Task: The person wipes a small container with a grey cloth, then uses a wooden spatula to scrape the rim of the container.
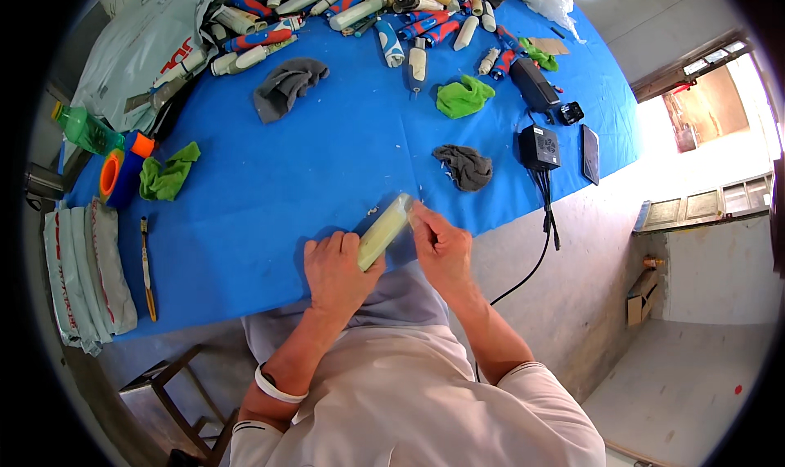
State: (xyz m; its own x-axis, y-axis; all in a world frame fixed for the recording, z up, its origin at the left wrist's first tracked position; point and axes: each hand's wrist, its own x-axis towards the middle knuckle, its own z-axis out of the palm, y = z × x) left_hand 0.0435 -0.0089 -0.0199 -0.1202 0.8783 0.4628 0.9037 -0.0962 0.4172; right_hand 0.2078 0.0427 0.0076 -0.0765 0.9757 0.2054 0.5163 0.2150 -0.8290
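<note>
A pale yellow-green cylinder (383, 236) slants up to the right over the near edge of the blue-covered table. Wrapped round its lower part is my left hand (337, 269), fingers closed. At the cylinder's upper end, my right hand (441, 246) has thumb and fingers pinched together; what they hold, if anything, is too small to make out. Just beyond my hands lies a crumpled dark grey cloth (464, 168), with small pale scraps (373, 211) on the table nearby.
Across the back lies a pile of red-and-blue and whitish tubes (352, 13). Left stand a green bottle (88, 130), a tape roll (114, 172), a brush (147, 271) and folded bags (86, 262). Right are a black box with cables (540, 146) and a phone (589, 154).
</note>
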